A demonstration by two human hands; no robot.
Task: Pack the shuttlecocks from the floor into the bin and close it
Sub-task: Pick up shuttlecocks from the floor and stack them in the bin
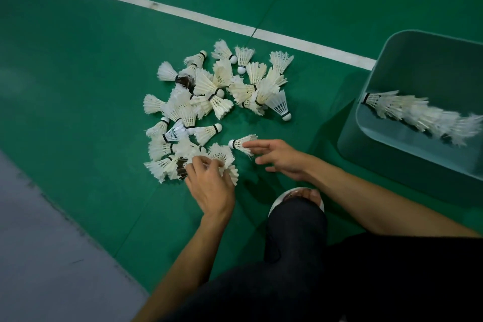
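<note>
Packing looks barely begun: most shuttlecocks point(217, 91) lie heaped on the floor point(78, 86), well left of the bin point(379, 162), their white feather skirts frayed. The left hand point(210, 187) curls round several at the heap's near edge; nearer the bin, the right hand point(278, 158) spreads its fingers point(258, 142) onto a lone shuttlecock point(241, 144). One nested row point(418, 115) lies inside the open bin; no lid shows.
</note>
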